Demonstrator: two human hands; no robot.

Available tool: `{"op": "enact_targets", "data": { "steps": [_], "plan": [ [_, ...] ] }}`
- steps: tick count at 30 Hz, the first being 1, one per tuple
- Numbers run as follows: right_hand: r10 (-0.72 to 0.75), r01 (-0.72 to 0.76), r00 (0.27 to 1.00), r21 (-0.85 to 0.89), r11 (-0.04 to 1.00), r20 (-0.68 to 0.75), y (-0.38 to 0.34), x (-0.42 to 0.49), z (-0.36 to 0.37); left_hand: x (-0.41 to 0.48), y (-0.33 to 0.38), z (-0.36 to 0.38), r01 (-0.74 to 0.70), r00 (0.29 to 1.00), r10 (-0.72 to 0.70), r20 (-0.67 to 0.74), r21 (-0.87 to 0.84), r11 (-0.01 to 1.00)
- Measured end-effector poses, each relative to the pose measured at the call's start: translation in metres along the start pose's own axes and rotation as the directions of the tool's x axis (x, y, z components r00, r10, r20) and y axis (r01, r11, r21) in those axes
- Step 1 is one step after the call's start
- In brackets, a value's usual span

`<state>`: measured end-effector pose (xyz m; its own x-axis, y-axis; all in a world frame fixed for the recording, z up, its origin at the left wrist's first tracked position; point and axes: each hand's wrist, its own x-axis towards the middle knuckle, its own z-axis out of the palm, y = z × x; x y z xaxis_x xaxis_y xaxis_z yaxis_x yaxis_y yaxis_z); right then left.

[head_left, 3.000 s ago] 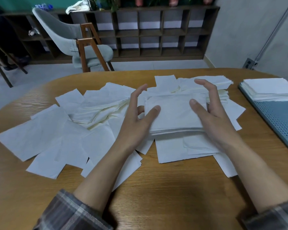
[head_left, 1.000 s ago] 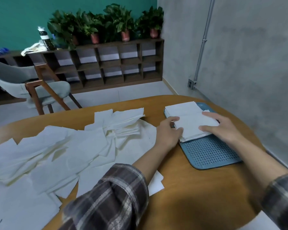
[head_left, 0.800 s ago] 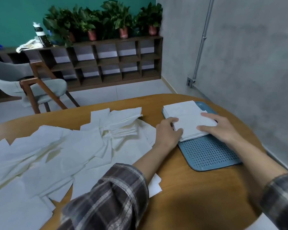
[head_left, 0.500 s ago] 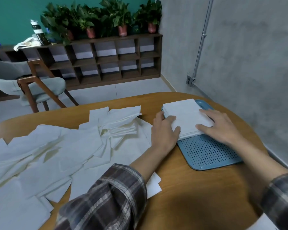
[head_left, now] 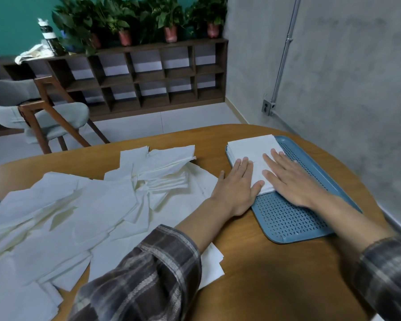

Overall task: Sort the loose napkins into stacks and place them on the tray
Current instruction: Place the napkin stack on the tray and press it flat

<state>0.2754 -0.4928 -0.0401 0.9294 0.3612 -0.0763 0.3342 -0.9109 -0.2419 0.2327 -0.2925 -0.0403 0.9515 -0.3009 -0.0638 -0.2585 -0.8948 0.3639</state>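
Observation:
A neat stack of white napkins (head_left: 252, 148) sits at the far end of the blue perforated tray (head_left: 287, 218) on the right of the wooden table. My left hand (head_left: 236, 184) lies flat with straight fingers on the stack's near left edge. My right hand (head_left: 287, 179) presses flat on the stack's near right part, palm over the tray. Many loose white napkins (head_left: 79, 205) lie scattered across the left half of the table, some in rough piles (head_left: 164, 163).
The round wooden table (head_left: 264, 274) curves away at the right, close to a grey wall. A grey chair (head_left: 33, 112) stands beyond the far left edge. A dark shelf unit with potted plants (head_left: 148, 72) lines the back wall.
Three seconds ago both hands held a stack over the loose pile. That stack now sits on the tray, and both hands have flattened out on top of it.

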Motion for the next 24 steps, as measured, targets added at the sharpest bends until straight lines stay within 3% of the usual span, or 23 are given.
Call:
{"op": "enact_targets", "data": {
  "steps": [10,18,24],
  "plan": [
    [0.036,-0.028,0.997,-0.118,0.993,0.065,-0.012,-0.004,-0.021,-0.005,0.008,-0.017,0.002,0.999,-0.003,0.032,0.038,0.999],
    [-0.040,0.053,0.985,0.073,0.996,-0.166,-0.079,-0.040,-0.045,-0.079,-0.002,-0.056,-0.159,0.941,0.139,-0.307,-0.040,0.987],
    [-0.138,0.184,0.951,0.148,0.972,-0.276,-0.152,-0.065,-0.035,-0.162,-0.043,-0.071,-0.106,0.903,0.087,-0.420,-0.021,0.994]
  ]
}}
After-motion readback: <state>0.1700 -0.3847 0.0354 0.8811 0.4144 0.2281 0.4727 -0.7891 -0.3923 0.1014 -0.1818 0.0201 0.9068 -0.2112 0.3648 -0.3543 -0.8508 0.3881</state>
